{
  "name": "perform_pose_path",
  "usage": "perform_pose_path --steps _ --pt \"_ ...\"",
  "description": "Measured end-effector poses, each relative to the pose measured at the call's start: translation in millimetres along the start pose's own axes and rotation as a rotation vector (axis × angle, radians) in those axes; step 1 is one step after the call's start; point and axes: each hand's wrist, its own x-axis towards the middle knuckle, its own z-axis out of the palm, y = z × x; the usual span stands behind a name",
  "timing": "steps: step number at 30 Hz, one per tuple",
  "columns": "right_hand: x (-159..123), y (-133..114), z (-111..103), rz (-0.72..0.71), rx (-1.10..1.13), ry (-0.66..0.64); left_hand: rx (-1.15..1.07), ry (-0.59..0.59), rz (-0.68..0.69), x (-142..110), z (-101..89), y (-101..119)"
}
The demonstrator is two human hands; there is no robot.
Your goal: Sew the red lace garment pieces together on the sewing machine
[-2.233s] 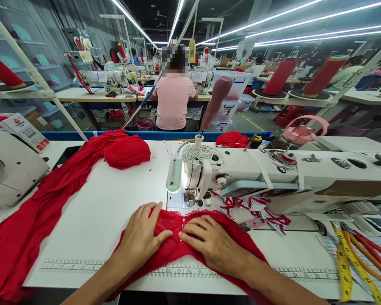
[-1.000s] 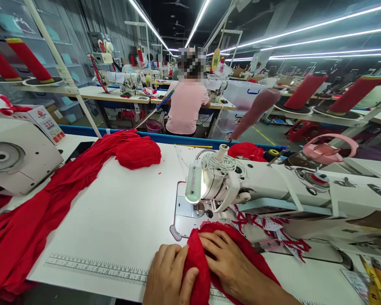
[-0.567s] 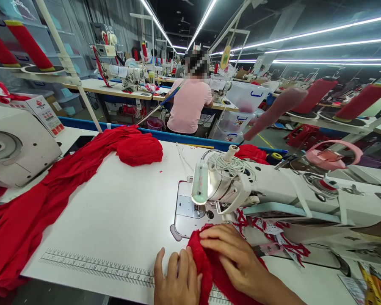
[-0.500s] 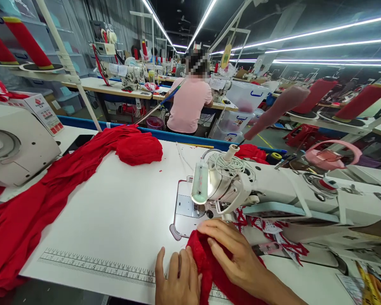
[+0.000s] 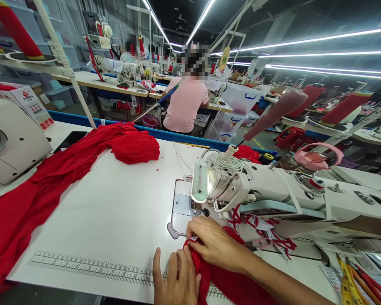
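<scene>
Right hand (image 5: 214, 245) lies curled over the bunched top of a red lace piece (image 5: 228, 284), fingers closed on the fabric just in front of the sewing machine (image 5: 273, 190). Left hand (image 5: 176, 281) sits beside it, farther from the machine, fingers fairly straight and pressed against the side of the same red bunch, thumb spread out on the white counter (image 5: 114, 220); it touches the fabric, but whether it actually pinches any I cannot tell. The lace piece trails from both hands toward the near edge, crossing the printed ruler strip (image 5: 92, 267) that runs along the counter's front.

Taking the sewing machine as the landmark: the counter spreads out under and to the left of it, mostly bare white. A long swathe of red fabric (image 5: 51, 178) sweeps across the counter well to the machine's left, ending in a heap at the far side. Beyond the machine, at another counter, a person in a pink shirt (image 5: 186, 103) sits with their back turned. A second machine's white housing (image 5: 9, 148) stands far to the left. Right at the machine's head, a small lit lamp (image 5: 199, 186) hangs just above the metal needle plate (image 5: 180, 209), which lies just ahead of the right hand. Under the machine's arm lies a scatter of red-and-white labels (image 5: 260, 222). A yellow measuring tape (image 5: 344, 279) lies to the machine's near right.
</scene>
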Motion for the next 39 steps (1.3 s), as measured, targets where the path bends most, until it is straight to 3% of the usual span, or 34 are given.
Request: perform_pose_path --steps 3,5,8,10,12,14,17,20,26,30,35,39 --pt "-9.6 -3.9 0.9 0.006 0.012 0.043 -0.121 0.008 -0.004 -0.4 -7.4 -13.3" --pt "-21.8 -6.3 -0.2 0.010 0.048 0.121 -0.343 -0.044 -0.069 2.7 -14.9 -28.3" --pt "-44.1 -9.0 -4.0 0.017 0.145 0.262 -0.849 -0.307 -0.415 15.2 -23.0 -44.9" --pt "-57.5 -10.6 -7.8 0.013 0.180 0.340 -1.210 -0.525 -0.630 29.0 -24.8 -44.8" --pt "-68.1 -12.1 -12.7 0.003 0.190 0.407 -1.508 -0.676 -0.701 45.2 -25.6 -36.5" --pt "-76.2 -12.5 -18.3 0.005 0.205 0.452 -1.666 -0.750 -0.702 60.7 -27.6 -25.8" --pt "-85.5 -10.2 -24.5 0.043 0.268 0.482 -1.635 -0.787 -0.680 76.9 -32.3 -15.7" --pt "-92.2 -6.0 -24.9 0.075 0.329 0.497 -1.452 -0.785 -0.654 83.7 -35.6 -13.5" --pt "-99.7 -5.9 -19.7 0.073 0.380 0.578 -1.206 -0.675 -0.522 87.8 -35.6 -6.5" --pt "-103.2 -6.4 -18.0 0.045 0.390 0.602 -1.186 -0.591 -0.492 89.5 -34.8 1.2" --pt "-104.3 -4.4 -17.3 0.035 0.395 0.629 -1.310 -0.559 -0.610 88.7 -33.5 8.0" --pt "-104.5 -8.5 -27.8 0.028 0.417 0.558 -1.339 -0.562 -0.633 91.5 -38.5 2.0"
